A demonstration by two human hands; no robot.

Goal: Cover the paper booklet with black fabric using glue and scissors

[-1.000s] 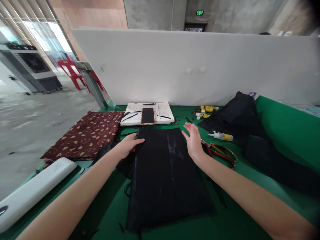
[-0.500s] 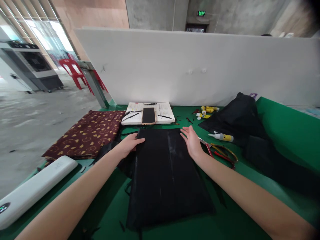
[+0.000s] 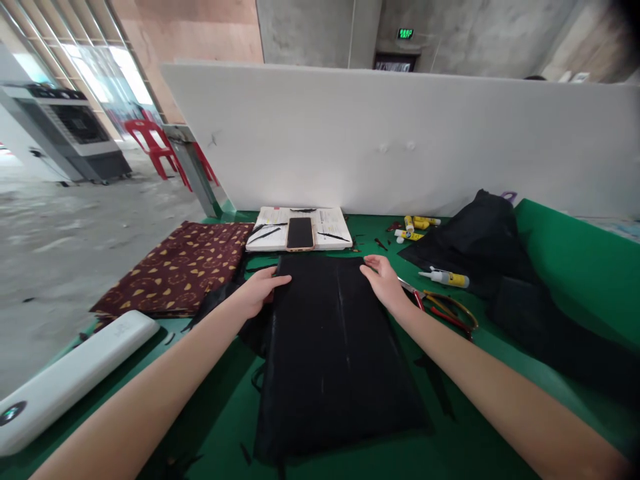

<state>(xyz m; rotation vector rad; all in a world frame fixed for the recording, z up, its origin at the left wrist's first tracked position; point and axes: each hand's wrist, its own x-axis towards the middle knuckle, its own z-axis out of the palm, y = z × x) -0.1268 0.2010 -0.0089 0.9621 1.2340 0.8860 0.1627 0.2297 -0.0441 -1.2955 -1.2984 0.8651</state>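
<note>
A flat rectangular black fabric panel (image 3: 325, 347) lies in front of me, its long sides running away from me, with faint pale streaks down its middle. My left hand (image 3: 260, 290) grips its far left edge, thumb on top and the other fingers mostly hidden at the side. At the far right corner, my right hand (image 3: 383, 277) holds the edge between thumb and fingers. Just right of that hand, scissors (image 3: 445, 312) with red and yellow handles rest on the green table (image 3: 210, 407). An open book (image 3: 327, 230) with a phone (image 3: 301, 233) on it lies beyond the panel.
Folded brown patterned cloth (image 3: 175, 267) and a long white device (image 3: 80, 380) are on the left. To the right are a glue bottle (image 3: 447, 277), several yellow glue sticks (image 3: 410, 235) and black cloth (image 3: 480, 233). A white board (image 3: 400, 133) stands behind the table.
My right thumb has come down onto the panel's far right corner, and the fingers have closed in on the edge. My left hand keeps its hold. The view has shifted slightly.
</note>
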